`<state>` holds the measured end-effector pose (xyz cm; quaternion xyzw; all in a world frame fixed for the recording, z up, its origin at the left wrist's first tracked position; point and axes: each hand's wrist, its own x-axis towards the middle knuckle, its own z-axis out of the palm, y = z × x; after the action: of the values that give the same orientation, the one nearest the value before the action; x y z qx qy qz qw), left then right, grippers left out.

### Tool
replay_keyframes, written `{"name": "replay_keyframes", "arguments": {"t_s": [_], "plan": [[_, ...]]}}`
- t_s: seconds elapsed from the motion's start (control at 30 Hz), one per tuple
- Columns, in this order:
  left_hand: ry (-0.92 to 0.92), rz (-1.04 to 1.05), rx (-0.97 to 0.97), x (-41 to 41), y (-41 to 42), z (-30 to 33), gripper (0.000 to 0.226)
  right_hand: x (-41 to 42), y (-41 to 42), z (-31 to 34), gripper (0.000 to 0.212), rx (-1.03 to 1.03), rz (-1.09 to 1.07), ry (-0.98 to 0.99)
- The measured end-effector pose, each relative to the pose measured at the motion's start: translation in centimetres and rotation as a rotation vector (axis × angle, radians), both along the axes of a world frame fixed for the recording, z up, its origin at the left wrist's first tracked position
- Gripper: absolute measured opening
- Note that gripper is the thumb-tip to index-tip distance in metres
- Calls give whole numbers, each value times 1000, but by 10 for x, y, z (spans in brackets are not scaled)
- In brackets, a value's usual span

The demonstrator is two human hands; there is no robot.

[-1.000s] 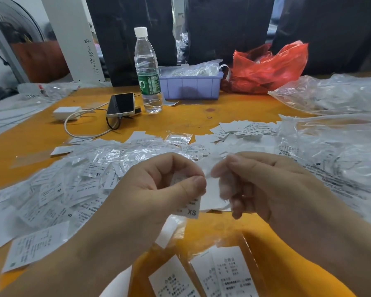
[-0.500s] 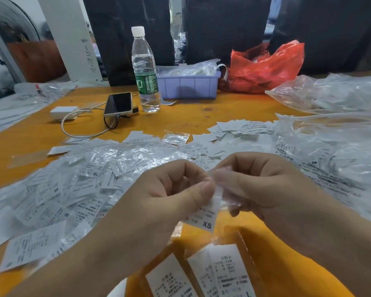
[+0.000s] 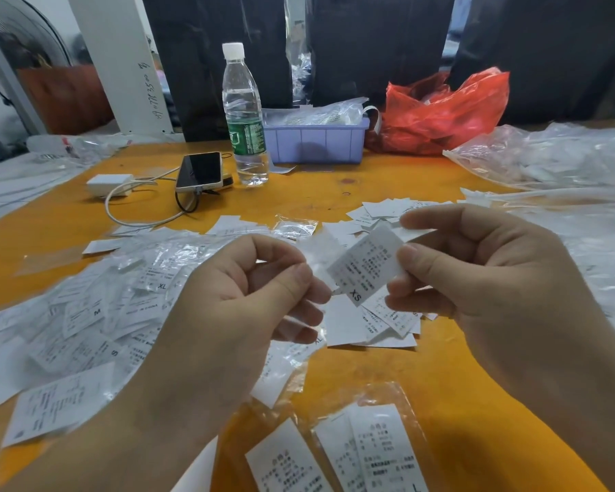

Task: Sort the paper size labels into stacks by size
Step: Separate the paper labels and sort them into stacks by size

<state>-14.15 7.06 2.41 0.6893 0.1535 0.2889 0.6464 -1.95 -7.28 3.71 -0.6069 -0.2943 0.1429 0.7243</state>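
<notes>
R hand [image 3: 483, 278] pinching XS label [image 3: 364, 268], L hand [image 3: 249, 296] pinching clear sleeve [image 3: 316, 253], above label pile [image 3: 96, 314].

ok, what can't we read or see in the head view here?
- XS label: small print blurred; only "XS" reads.
- Left hand: whatever it pinches is a clear blur, can't identify.
- Stack beneath: sizes hidden by the label and right hand.
- Bottom labels: cut by the edge.

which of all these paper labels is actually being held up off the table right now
The XS label, pinched in the right hand above the table; every other label lies on the table.
</notes>
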Motion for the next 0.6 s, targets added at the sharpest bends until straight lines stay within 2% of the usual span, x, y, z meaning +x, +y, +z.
{"name": "replay_keyframes", "arguments": {"t_s": [0.23, 0.37, 0.5, 0.6], "plan": [[7, 48, 16, 2, 0, 0, 23, 4, -1, 3, 13, 80, -25, 114], [23, 79, 46, 2, 1, -2, 23, 4, -2, 6, 22, 113, -26, 160], [39, 83, 84, 2, 3, -8, 18, 3, -1, 6, 16, 58, 33, 216], [56, 69, 111, 2, 3, -11, 25, 3, -2, 6, 30, 17, 78, 252]]}}
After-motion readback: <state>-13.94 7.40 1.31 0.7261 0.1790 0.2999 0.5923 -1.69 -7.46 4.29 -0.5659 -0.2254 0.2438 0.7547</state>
